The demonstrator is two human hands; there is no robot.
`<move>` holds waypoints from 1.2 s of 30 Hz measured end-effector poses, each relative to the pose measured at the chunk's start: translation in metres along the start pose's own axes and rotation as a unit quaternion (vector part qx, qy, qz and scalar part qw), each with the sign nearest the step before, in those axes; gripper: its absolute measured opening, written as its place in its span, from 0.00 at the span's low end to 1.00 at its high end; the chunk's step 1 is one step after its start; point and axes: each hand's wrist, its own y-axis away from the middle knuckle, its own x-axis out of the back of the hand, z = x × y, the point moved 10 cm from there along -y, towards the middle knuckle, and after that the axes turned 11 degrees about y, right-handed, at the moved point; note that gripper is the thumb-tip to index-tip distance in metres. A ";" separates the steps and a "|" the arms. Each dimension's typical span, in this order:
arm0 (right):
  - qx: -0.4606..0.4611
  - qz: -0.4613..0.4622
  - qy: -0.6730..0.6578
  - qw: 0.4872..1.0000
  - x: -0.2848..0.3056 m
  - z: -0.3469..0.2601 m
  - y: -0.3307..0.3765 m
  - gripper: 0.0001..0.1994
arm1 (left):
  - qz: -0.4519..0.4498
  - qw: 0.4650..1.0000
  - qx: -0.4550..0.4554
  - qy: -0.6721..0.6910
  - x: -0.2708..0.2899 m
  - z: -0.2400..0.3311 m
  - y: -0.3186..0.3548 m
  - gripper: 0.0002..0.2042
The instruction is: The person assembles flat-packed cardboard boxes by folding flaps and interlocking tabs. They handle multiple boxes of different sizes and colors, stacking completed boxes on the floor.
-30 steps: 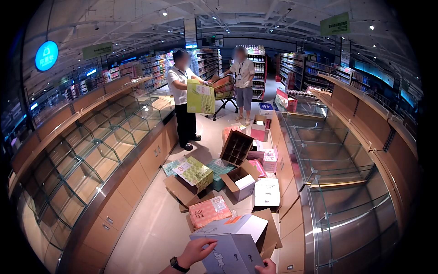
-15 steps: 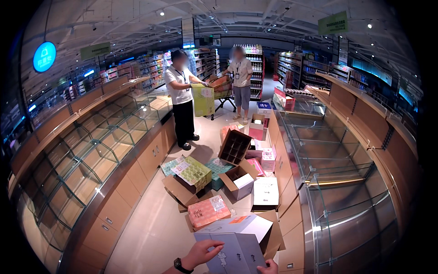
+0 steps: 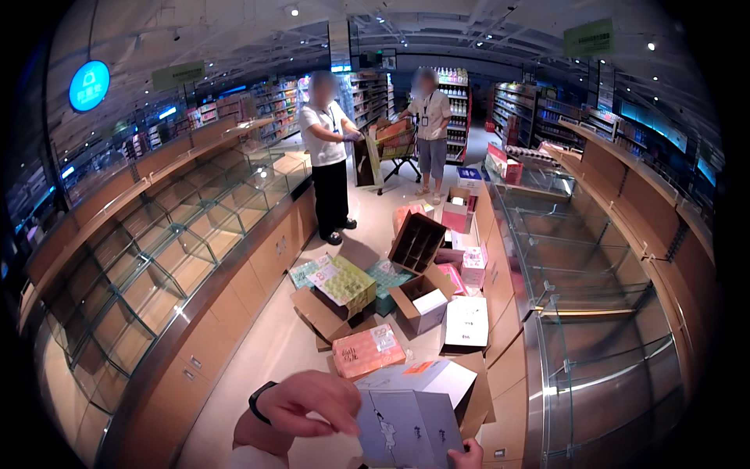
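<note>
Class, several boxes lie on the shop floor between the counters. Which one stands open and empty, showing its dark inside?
The brown cardboard box, tipped up farthest along the pile. Its dark, empty inside faces the camera, while the pink box and white box nearby are closed.

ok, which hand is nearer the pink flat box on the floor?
Left. The left hand sits just below the pink flat box; the right hand is further, at the grey box's lower right corner.

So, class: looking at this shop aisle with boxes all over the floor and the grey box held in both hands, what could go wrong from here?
1. The open cardboard boxes and pink pack crowd the floor ahead, so a step forward could mean a trip.
2. The right hand shows only at the corner of the grey box, with the left hand at its upper edge, so it might slip.
3. The glass display case stands close beside the clutter; a stumble could strike it.
</note>
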 end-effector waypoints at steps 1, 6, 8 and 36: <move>0.032 0.016 0.015 0.999 0.001 0.009 -0.011 0.13 | -0.106 0.994 0.035 0.019 -0.023 -0.010 -0.002 0.12; 0.054 0.002 0.021 0.998 -0.006 0.003 -0.041 0.14 | -0.109 0.898 0.412 0.112 -0.066 -0.225 0.108 0.12; 0.048 -0.001 0.034 0.998 -0.003 -0.003 -0.050 0.14 | -0.115 0.845 0.520 0.054 -0.071 -0.300 0.183 0.12; 0.070 -0.019 0.164 0.984 -0.028 0.021 -0.094 0.10 | 0.113 0.832 0.541 -0.034 -0.051 -0.457 0.313 0.24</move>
